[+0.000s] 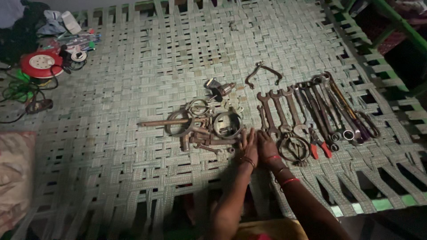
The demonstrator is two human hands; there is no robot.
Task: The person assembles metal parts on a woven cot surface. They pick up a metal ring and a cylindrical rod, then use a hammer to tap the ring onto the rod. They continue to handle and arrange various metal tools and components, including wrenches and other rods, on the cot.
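At the far left, around ten o'clock from the hands, a red round disc (41,63) lies among loose cables and small clutter on the woven cot (133,66); a patterned cushion (15,178) sits at the left edge, near eight o'clock.

Moving right, a heap of rusty parts (200,126) lies at about eleven o'clock from the left hand (248,149): metal rings, a long rod pointing left, short bolts and fittings. The left hand rests flat on the webbing, fingers together and stretched forward, holding nothing; its fingertips lie just beside the nearest ring clamp (228,125) of that heap.

The right hand (267,146) lies touching the left one, palm down too, fingers extended and empty (red bangles show at both wrists). Its fingertips reach the lower end of the row of open-ended spanners (284,111), which lie at twelve to one o'clock from it, long axes running away from the person and fanned slightly rightward. The right hand is clearly the nearer of the two to this row.

At three o'clock from the right hand sit a wire ring piece (294,149) and red-handled pliers (320,146), with longer ring spanners (338,106) further right. A bent tool (262,73) lies apart at twelve o'clock.
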